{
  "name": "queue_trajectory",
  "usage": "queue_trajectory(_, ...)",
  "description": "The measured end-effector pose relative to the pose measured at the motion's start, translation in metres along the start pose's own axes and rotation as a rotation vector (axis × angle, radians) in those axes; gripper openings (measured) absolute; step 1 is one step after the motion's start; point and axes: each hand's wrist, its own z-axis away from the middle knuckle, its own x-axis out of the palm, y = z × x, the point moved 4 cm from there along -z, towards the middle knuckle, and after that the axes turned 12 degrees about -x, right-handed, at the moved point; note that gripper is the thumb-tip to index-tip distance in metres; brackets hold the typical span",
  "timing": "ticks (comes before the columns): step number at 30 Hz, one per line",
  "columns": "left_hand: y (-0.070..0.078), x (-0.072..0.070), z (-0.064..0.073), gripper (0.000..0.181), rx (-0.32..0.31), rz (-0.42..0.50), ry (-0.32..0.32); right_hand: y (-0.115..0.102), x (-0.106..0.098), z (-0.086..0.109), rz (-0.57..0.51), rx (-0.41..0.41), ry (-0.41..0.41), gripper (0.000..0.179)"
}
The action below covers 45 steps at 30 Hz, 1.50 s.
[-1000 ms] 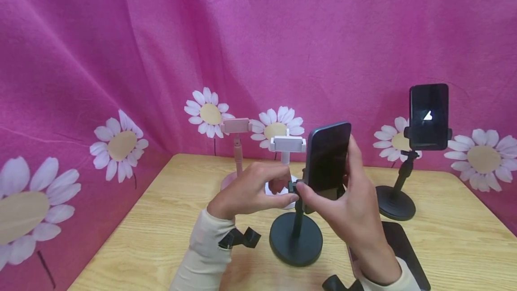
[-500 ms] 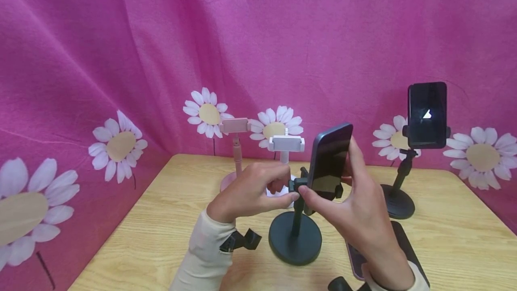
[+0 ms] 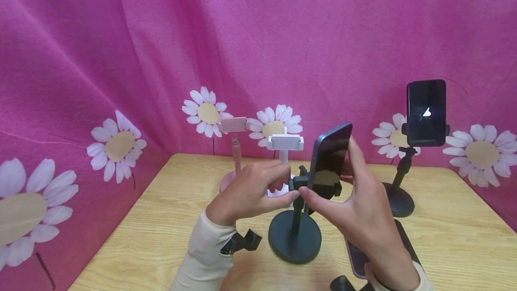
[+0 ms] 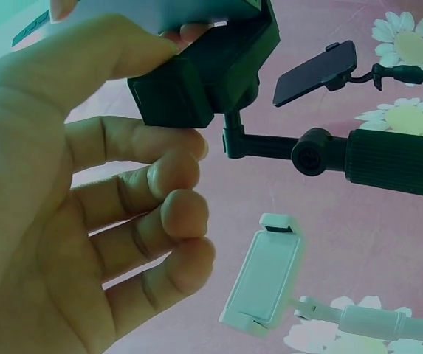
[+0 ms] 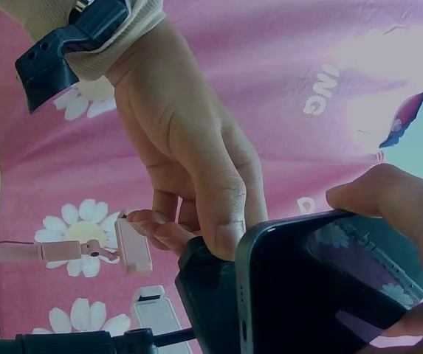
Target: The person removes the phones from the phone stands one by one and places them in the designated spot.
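A dark smartphone (image 3: 332, 158) stands upright in my right hand (image 3: 359, 212), its screen angled to the right in the head view. Thumb and fingers grip its opposite edges. Directly behind the phone is the clamp (image 3: 300, 182) of a black phone stand, whose round base (image 3: 295, 237) rests on the table. My left hand (image 3: 252, 192) pinches the clamp's left end; in the left wrist view the thumb lies over that end (image 4: 170, 99) and the index finger sits below it. The two thumbs nearly meet in the head view. Much of the clamp is hidden by the phone.
Behind the left hand stand a pink phone stand (image 3: 234, 125) and a white one (image 3: 285, 142). Another black stand (image 3: 400, 183) at the right holds a lit phone (image 3: 426, 113). A phone (image 3: 357, 257) lies flat under the right wrist. A pink flowered cloth (image 3: 323, 48) surrounds the table.
The phone has turned so that its screen faces more to the right, and more of the clamp shows beside it. My right hand has shifted slightly right; the left has barely moved.
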Motion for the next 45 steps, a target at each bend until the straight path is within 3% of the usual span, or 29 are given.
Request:
queue_trajectory(6, 0.000, 0.001, 0.000, 0.021, -0.009, -0.009, 0.005, -0.003, -0.003, 0.001, 0.041, -0.028, 0.006, 0.088)
queue_trajectory(15, 0.001, 0.001, -0.001, 0.022, -0.022, -0.015, 0.018, -0.004, -0.005, 0.000, 0.003, -0.081, 0.020, 0.080)
queue_trajectory(21, 0.000, 0.002, 0.000, 0.022, -0.039, -0.003, 0.017, -0.005, -0.009, 0.000, -0.076, -0.111, 0.070, 0.094)
queue_trajectory(27, 0.000, 0.001, 0.000, 0.023, -0.033, -0.006, 0.025, -0.010, -0.020, 0.002, -0.186, -0.151, 0.186, 0.104)
queue_trajectory(33, -0.001, -0.001, -0.001, 0.022, -0.038, -0.009, 0.028, -0.008, -0.035, 0.005, -0.472, -0.212, 0.382, 0.103)
queue_trajectory(35, -0.001, -0.002, 0.000, 0.021, -0.043, -0.007, 0.024, -0.006, -0.040, 0.006, -0.515, -0.217, 0.440, 0.097)
queue_trajectory(37, -0.002, -0.003, 0.000, 0.021, -0.048, -0.002, 0.020, -0.003, -0.045, 0.006, -0.516, -0.210, 0.479, 0.091)
queue_trajectory(40, -0.004, -0.005, 0.001, 0.020, -0.055, -0.005, 0.016, 0.001, -0.051, 0.004, -0.371, -0.157, 0.489, 0.087)
queue_trajectory(45, -0.006, -0.011, 0.004, 0.020, -0.060, -0.027, 0.026, 0.013, -0.056, -0.001, -0.169, -0.048, 0.439, 0.114)
